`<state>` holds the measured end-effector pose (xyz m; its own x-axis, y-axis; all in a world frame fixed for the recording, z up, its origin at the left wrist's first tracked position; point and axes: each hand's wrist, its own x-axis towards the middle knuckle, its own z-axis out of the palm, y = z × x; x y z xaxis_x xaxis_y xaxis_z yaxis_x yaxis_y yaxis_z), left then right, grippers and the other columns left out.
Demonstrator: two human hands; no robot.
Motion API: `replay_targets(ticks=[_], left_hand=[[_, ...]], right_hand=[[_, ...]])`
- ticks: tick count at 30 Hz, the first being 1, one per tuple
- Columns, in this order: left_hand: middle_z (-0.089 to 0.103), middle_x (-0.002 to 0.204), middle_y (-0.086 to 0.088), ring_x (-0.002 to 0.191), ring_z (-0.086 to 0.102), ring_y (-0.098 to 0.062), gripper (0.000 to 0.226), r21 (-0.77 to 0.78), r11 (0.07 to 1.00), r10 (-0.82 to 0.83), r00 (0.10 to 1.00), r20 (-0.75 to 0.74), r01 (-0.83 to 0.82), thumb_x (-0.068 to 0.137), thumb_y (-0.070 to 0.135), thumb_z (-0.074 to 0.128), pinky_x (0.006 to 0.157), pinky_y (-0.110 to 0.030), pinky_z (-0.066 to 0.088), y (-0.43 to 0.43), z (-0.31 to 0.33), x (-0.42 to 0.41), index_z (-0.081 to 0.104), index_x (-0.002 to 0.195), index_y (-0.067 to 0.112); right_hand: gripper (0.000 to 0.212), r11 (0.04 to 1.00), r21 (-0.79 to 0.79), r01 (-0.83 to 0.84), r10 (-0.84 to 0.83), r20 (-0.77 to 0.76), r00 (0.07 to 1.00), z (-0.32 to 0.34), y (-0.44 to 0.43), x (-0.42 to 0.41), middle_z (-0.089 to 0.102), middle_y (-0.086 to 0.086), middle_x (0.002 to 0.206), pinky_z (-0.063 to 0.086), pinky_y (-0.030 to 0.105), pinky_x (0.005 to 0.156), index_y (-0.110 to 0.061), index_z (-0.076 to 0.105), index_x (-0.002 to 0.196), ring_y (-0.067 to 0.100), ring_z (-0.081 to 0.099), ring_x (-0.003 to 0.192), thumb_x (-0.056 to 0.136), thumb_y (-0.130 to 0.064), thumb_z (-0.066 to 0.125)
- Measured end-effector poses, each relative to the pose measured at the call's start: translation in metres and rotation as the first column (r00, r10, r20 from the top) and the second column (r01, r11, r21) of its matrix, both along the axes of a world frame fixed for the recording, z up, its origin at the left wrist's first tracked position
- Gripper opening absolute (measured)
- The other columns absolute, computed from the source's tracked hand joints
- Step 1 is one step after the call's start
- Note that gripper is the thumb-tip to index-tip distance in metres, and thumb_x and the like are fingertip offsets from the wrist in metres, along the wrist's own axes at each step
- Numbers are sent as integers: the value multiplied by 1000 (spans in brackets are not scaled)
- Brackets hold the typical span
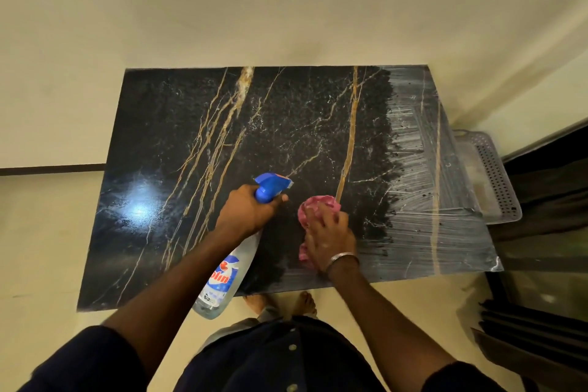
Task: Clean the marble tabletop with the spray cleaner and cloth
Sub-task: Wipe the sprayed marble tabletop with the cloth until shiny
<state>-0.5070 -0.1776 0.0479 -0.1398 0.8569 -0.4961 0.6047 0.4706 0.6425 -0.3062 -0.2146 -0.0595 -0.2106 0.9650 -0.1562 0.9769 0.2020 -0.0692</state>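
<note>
A black marble tabletop [191,124] with gold and white veins fills the middle of the view. My left hand [246,212] grips the neck of a clear spray bottle [222,277] with a blue trigger head [270,186], nozzle pointing right over the marble. My right hand [329,237] presses a crumpled pink cloth [313,204] onto the marble near the front edge, fingers spread over it. The right part of the top carries whitish wet streaks [420,162]; spray droplets speckle the middle.
A cream wall stands behind the table. A clear perforated plastic basket [496,175] sits just past the table's right edge, next to dark furniture [547,264]. My bare feet [280,302] stand on the cream floor at the front edge.
</note>
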Motion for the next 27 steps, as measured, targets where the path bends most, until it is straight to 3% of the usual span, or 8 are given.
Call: replay_targets(ticks=[8,11,16,18,20,22,25,27], left_hand=[[67,93,-7,82,66,-20,45,31,998,52,998,38,-53,85,45,66,79,-36,56,-15,3,-7,60,115,13],[68,87,-6,77,66,-19,43,36,996,83,996,45,-84,85,44,67,76,-36,57,-17,3,-6,61,114,13],[63,73,3,63,59,-8,41,47,995,88,996,13,-88,85,43,68,55,-18,41,-20,5,-1,63,112,12],[57,67,7,58,56,-6,38,59,994,93,995,-22,-92,85,44,68,52,-16,36,-21,4,2,65,106,12],[56,64,8,57,55,-5,39,69,993,103,994,-42,-100,84,45,68,52,-17,36,-22,2,6,66,102,11],[62,72,2,63,59,-9,42,51,993,103,995,-13,-102,84,45,69,59,-22,44,-21,0,7,65,108,10],[67,90,-6,77,65,-17,46,20,997,71,997,27,-71,84,45,68,72,-31,53,-19,-2,10,62,116,12],[67,95,-7,81,65,-18,48,22,998,58,997,43,-59,84,45,67,76,-34,55,-16,-2,12,60,118,12]], right_hand=[[62,964,-8,264,-264,-14,964,-8,2,23,52,17,135,57,47,68,-20,58,132,50,50,105,73,-34,75],[70,996,5,90,-90,-13,996,-11,-9,-25,47,20,139,53,55,83,-18,45,141,51,47,116,78,-40,66],[70,961,-148,-233,233,-20,972,-27,-34,-79,15,19,157,26,56,112,-13,8,152,46,19,141,97,-44,37],[70,953,-98,-288,286,-31,958,-24,-37,-68,21,17,153,39,54,104,-17,16,150,45,27,136,94,-46,46],[74,966,-27,-259,257,-48,965,-15,-37,-45,36,12,142,54,46,81,-22,31,144,41,42,118,81,-48,61],[76,985,-33,-170,169,-30,985,-13,-38,-11,45,10,135,54,40,68,-24,39,141,37,47,105,74,-48,66],[66,996,-53,-69,72,57,996,-14,-34,48,44,11,141,48,40,75,-26,38,146,36,49,108,84,-50,44],[60,999,30,26,-28,67,997,-11,-28,82,50,14,134,47,41,77,-22,49,140,37,51,105,84,-44,49]])
